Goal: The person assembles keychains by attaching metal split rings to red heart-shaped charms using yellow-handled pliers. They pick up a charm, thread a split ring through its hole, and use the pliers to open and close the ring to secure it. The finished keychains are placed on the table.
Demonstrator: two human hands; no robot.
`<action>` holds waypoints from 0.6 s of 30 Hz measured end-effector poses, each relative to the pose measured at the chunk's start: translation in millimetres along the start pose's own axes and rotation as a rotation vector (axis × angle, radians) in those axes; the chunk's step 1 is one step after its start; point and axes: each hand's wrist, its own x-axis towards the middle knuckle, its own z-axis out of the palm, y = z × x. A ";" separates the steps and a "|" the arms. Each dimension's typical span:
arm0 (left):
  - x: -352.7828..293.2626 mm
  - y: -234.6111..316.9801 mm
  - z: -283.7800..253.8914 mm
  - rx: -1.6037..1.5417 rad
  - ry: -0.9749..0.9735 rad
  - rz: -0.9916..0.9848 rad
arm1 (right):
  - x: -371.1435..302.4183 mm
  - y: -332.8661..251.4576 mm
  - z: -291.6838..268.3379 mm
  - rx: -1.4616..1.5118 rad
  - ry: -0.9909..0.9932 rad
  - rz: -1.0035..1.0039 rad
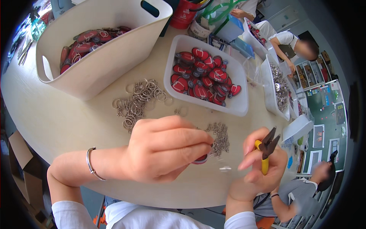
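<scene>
My left hand [164,149] is closed over the table, its fingertips pinching a small red charm [200,159] that is mostly hidden beneath them. In my right hand [263,173] is a pair of pliers [270,144] with yellow handles, its dark jaws pointing up and apart. Between my hands a small shiny metal piece [225,168] is smeared by motion. Just beyond my left fingertips lies a pile of small metal links [219,139]. Farther left, a heap of split key rings [139,100] is spread on the table.
A white tub [106,66] of red charms with rings stands at the far left. Behind the pile sits a white tray [173,57] full of red charms. Along the right are more bins [271,100] with metal parts. Co-workers [288,42] sit at the far and right sides.
</scene>
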 end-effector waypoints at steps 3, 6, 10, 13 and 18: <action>5.3 -2.2 -13.1 0.112 -0.029 0.100 | 0.0 -3.0 2.6 -0.333 0.132 -0.125; 15.3 -4.8 -29.3 0.196 -0.065 0.119 | -0.1 13.3 1.5 -0.512 0.019 -0.315; 24.2 -3.0 -41.4 0.230 -0.100 0.142 | 7.5 11.4 5.9 -0.610 -0.050 -0.464; 27.1 -1.9 -44.4 0.236 -0.106 0.146 | 9.8 9.5 8.3 -0.655 -0.033 -0.456; 27.8 -0.7 -44.2 0.245 -0.113 0.168 | 10.0 12.1 8.5 -0.650 -0.038 -0.489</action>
